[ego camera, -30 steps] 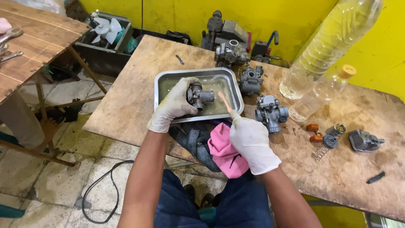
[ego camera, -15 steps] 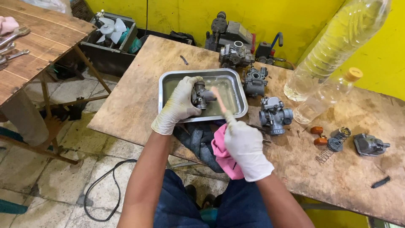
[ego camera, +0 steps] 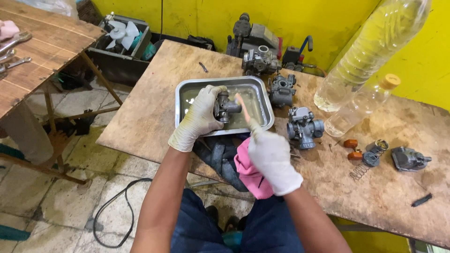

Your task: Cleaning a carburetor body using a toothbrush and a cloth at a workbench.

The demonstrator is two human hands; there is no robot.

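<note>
Over a liquid-filled rectangular steel tray (ego camera: 185,93), the gloved left hand (ego camera: 199,117) clasps a small grey metal carburettor (ego camera: 226,107); the gloved right hand (ego camera: 273,157) grips a pale toothbrush (ego camera: 243,112). Probably heavy, rigid, slippery: best held around the body.

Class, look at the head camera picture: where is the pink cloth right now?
The pink cloth hangs over the table's near edge, just below the metal tray and beside the right hand.

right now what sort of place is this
Probably a small engine repair workshop: carburetors lie on a stained plywood table, one is being brushed over a metal tray of liquid, and wrenches sit on a neighbouring bench.
</note>
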